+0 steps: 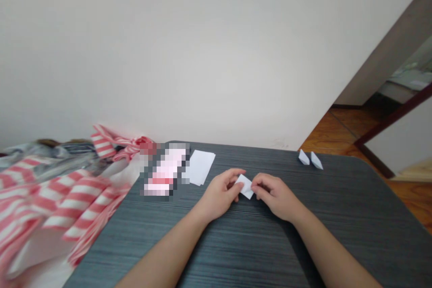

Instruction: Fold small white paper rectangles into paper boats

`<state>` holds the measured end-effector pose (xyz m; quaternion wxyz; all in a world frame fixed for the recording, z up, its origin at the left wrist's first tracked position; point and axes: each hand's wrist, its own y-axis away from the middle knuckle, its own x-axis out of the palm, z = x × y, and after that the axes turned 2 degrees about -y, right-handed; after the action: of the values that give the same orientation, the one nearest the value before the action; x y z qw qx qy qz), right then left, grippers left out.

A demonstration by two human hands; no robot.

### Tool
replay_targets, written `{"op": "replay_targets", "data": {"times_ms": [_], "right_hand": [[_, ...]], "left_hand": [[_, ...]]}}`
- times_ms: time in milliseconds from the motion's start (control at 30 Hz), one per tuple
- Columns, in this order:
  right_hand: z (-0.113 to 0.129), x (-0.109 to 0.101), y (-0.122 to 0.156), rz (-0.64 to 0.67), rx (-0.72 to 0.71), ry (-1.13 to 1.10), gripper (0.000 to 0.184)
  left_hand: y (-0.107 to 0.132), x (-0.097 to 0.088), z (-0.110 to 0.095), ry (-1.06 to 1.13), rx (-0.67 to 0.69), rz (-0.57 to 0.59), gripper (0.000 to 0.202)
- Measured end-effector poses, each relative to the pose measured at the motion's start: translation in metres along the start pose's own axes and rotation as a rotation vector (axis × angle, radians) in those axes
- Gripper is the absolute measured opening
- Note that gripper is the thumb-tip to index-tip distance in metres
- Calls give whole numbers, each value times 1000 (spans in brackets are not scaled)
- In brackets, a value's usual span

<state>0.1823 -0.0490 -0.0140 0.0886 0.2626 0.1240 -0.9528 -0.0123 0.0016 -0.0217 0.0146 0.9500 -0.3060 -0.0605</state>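
Observation:
Between my two hands is a small folded piece of white paper [245, 186], held up just over the dark table [216, 247]. My left hand [222, 190] pinches its left side, thumb on top and fingers behind. At its right corner, the fingertips of my right hand [274, 192] are closed on the edge. A crease runs across the paper near the right fingertips. Two folded white paper pieces [303, 157] with pointed ends stand side by side at the table's far right.
A stack of white paper sheets [201, 167] lies beyond my left hand. Beside it is a pixelated pink and dark rectangular object [167, 168]. Red-and-white striped cloth [74, 198] is heaped left of the table. A white wall [216, 54] rises behind; wooden floor [324, 130] shows at right.

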Motion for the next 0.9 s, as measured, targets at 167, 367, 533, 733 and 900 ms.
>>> {"op": "replay_targets", "data": {"times_ms": [167,367,533,733,900], "right_hand": [[-1,1,1,-12,64,-29,12],[-2,3,1,-16,93,-49,11],[0,3,0,-13,94,-42,11],[-1,3,-1,-1,112,-61,10],[-9,6,0,-24,127,-159,10]], "left_hand": [[1,-1,2,-16,7,28,17],[2,-1,1,-93,3,40,18],[5,-1,-6,-197,39,62,23],[5,0,-8,-273,58,32,20],[5,-1,-9,-265,32,13,23]]}}
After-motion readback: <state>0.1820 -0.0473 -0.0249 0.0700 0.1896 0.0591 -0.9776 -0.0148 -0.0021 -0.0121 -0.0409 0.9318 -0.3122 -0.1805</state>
